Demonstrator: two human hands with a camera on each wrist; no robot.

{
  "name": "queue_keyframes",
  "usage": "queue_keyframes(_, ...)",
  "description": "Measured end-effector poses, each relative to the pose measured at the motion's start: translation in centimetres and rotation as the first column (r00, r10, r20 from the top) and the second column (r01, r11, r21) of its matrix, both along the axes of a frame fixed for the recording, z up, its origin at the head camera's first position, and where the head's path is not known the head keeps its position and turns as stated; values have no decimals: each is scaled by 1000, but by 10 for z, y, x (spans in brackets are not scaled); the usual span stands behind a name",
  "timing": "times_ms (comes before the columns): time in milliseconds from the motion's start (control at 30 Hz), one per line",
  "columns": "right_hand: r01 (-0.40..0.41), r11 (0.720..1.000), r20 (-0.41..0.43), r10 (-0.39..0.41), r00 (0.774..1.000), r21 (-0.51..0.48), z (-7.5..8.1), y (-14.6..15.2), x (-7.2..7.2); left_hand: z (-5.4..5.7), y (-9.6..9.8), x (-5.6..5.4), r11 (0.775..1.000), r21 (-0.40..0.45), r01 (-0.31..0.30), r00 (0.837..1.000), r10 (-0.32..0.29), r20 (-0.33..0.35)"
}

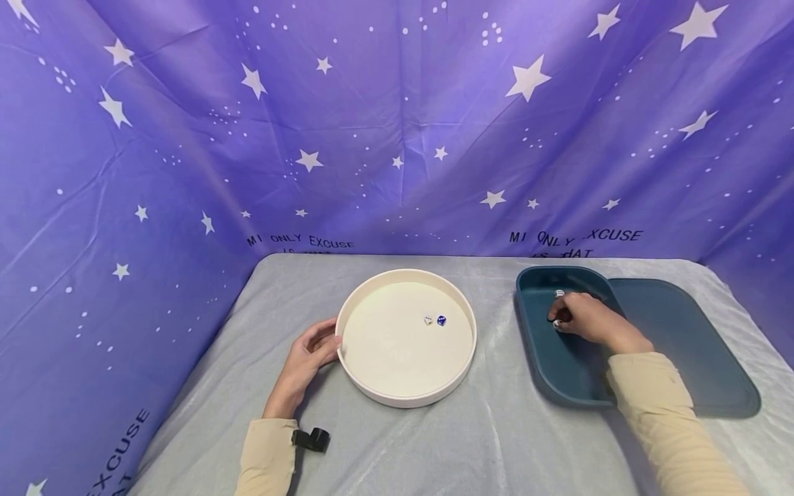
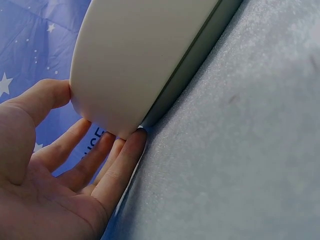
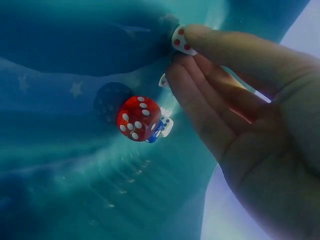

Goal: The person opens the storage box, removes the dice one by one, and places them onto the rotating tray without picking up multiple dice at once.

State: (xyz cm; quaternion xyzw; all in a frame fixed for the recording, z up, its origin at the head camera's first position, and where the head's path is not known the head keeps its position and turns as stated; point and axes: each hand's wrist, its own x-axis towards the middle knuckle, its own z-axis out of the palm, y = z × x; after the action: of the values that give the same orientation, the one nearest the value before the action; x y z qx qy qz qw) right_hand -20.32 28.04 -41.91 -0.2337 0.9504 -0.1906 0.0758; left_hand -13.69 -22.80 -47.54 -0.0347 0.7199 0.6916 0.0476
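My left hand [image 1: 305,362] touches the left side of a round cream tray [image 1: 403,401], its thumb at the rim and its fingertips against the outer wall in the left wrist view. On the tray lie a white die [image 1: 428,320] and a blue die [image 1: 442,320], side by side. Over the dark teal bin [image 1: 546,382], my right hand [image 1: 589,320] pinches a white die with red pips [image 3: 183,42] between thumb and fingers. Below it in the right wrist view are a red die [image 3: 137,119], a blue die [image 3: 154,134] and a white die [image 3: 168,126], partly overlapping.
A flat teal panel [image 1: 688,344] extends to the right of the bin. Grey cloth [image 1: 484,441] covers the table, and a purple star-print curtain [image 1: 397,103] hangs behind and at both sides. A black band [image 1: 310,439] is on the left wrist.
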Motion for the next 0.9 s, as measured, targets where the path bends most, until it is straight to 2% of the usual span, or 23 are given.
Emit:
queue_keyframes(133,5,1000,15,-5,1000,7,4,3,0,0,1,-1,1000,9,6,1000,-6,-5)
queue_keyframes(333,10,1000,-27,-10,1000,8,15,-1,-2,0,1,0,1000,-6,-2,1000,2,-11)
queue_keyframes(467,49,999,-12,-49,999,10,26,-8,1,0,1,0,1000,-12,1,1000,-1,-7)
queue_keyframes(700,42,999,-89,-40,995,17,42,-24,8,1,0,0,1000,10,4,1000,-5,11)
queue_keyframes(900,45,999,-85,-44,995,7,48,-32,9,-1,0,-1,1000,10,7,1000,-7,6)
